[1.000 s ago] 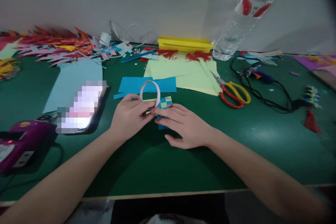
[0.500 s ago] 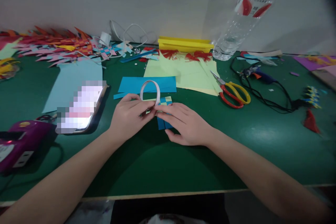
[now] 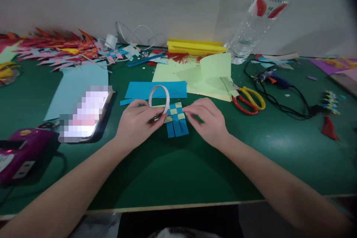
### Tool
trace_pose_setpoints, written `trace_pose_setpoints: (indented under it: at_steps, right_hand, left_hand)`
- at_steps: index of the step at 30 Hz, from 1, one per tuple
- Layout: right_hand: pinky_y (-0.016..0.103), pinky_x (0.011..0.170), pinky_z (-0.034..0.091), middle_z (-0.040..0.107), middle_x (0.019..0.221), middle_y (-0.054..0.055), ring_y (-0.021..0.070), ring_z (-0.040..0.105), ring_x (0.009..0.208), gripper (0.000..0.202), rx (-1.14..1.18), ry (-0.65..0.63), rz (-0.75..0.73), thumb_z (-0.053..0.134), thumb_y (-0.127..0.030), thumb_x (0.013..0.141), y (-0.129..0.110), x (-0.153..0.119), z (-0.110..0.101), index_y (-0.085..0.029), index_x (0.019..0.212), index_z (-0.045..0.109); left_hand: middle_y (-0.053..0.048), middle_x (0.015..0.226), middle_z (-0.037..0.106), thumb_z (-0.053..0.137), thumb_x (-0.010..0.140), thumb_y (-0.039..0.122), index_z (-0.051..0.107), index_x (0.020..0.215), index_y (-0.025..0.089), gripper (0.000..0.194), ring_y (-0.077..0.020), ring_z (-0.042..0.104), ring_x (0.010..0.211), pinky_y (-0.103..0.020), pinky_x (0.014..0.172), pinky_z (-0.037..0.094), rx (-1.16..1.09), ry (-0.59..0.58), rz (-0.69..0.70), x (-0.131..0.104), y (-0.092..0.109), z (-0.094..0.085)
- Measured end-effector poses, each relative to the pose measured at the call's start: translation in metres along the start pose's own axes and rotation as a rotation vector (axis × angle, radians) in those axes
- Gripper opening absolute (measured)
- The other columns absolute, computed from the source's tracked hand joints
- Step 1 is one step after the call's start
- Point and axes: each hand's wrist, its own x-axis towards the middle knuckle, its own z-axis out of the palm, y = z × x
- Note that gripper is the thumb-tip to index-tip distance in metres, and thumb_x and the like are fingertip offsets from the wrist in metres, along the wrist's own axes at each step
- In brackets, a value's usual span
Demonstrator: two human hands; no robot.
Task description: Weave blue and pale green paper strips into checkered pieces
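Note:
A small weave of blue and pale yellow-green paper strips (image 3: pixel 180 122) lies on the table in front of me, its blue tails pointing toward me. My left hand (image 3: pixel 142 119) is closed at its left side, thumb and fingers pinching the base of a whitish loop (image 3: pixel 167 98) that stands up there. Whether the loop is a bent strip or a solid ring I cannot tell. At the right edge of the weave, my right hand (image 3: pixel 208 119) has thumb and forefinger pressed together on the paper.
Behind the weave lie blue paper (image 3: pixel 156 89) and pale green sheets (image 3: pixel 192 78), one curling up. Red-and-yellow scissors (image 3: pixel 248 100) rest partly under it. A lit phone (image 3: pixel 86 115) and purple power block (image 3: pixel 25 152) are left; a plastic bottle (image 3: pixel 256 26) and corded tool (image 3: pixel 281 81) right.
My right hand has lifted off the top of the weave to its right edge, uncovering the checks. A pale green sheet has curled up over the scissor tips. My left hand stays put.

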Motion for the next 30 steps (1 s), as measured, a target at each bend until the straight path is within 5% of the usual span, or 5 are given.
trace_pose_setpoints:
  at_steps: [6,11,24,30]
  right_hand:
    - [0.028,0.069,0.053,0.067,0.074,-0.001,0.0122,0.062,0.066,0.013,0.172,-0.054,0.421,0.067,-0.021,0.078,0.016,0.000,-0.002,-0.021,0.092,0.065]
    - [0.031,0.071,0.055,0.070,0.071,-0.001,0.0144,0.065,0.066,0.018,0.236,-0.061,0.585,0.074,-0.027,0.071,0.018,0.000,-0.001,-0.022,0.088,0.069]
    - [0.023,0.048,0.048,0.071,0.074,-0.001,0.0076,0.054,0.043,0.017,0.289,-0.189,0.625,0.070,-0.033,0.075,0.016,-0.001,-0.001,-0.020,0.086,0.070]
    - [0.024,0.048,0.039,0.051,0.048,-0.005,0.0096,0.048,0.044,0.023,0.048,-0.184,0.445,0.052,-0.038,0.089,0.013,-0.002,-0.001,-0.019,0.085,0.065]
  left_hand:
    - [0.002,0.059,0.066,0.062,0.083,0.021,0.066,0.080,0.017,0.006,-0.0112,0.054,0.046,-0.031,0.072,0.048,0.024,-0.001,0.012,0.001,0.000,0.000]
    - [0.002,0.058,0.066,0.063,0.082,0.021,0.065,0.080,0.016,0.005,-0.0116,0.055,0.047,-0.031,0.072,0.048,0.017,-0.002,0.013,0.001,0.001,0.000]
    - [0.002,0.059,0.066,0.060,0.084,0.021,0.065,0.079,0.017,0.008,-0.0115,0.056,0.048,-0.031,0.073,0.047,0.019,-0.036,0.023,0.002,0.002,-0.002]
    - [0.002,0.060,0.066,0.060,0.085,0.022,0.065,0.079,0.017,0.009,-0.0113,0.056,0.049,-0.031,0.075,0.048,0.013,-0.041,0.029,0.001,0.001,-0.002]
